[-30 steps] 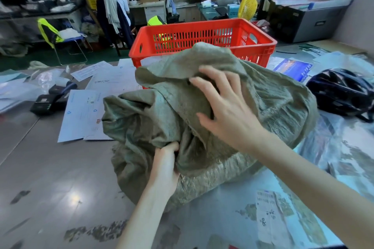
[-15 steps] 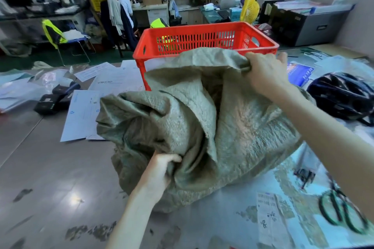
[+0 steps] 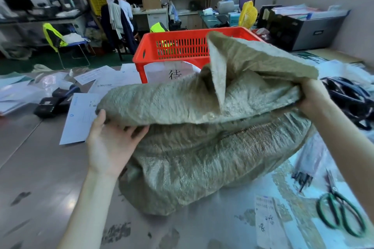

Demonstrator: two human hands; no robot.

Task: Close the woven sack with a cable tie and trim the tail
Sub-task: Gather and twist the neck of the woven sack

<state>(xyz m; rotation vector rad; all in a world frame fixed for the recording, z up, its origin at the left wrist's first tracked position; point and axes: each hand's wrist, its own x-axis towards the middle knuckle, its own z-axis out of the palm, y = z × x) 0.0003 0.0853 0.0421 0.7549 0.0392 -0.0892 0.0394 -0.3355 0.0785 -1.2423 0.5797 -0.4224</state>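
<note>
A bulky olive-green woven sack (image 3: pixel 202 159) lies on the table in front of me. Its loose upper flap is stretched out sideways between my hands. My left hand (image 3: pixel 110 143), palm up, grips the flap's left end from below. My right hand (image 3: pixel 311 97) is closed on the flap's right end, where a corner of fabric stands up. Green-handled scissors (image 3: pixel 342 214) lie on the table at the lower right. A small black bundle (image 3: pixel 302 179), possibly cable ties, lies just left of the scissors; I cannot tell for sure.
A red plastic crate (image 3: pixel 176 46) stands right behind the sack. A black helmet (image 3: pixel 350 97) sits at the right. Papers (image 3: pixel 81 115) and a black device (image 3: pixel 50 105) lie at the left. A slip of paper (image 3: pixel 267 220) lies near the front. A person sits far back.
My hands have moved apart and pulled the sack's top flap out wide. My left hand shifted from the bunched front fabric to the flap's left end; my right hand moved right and lower.
</note>
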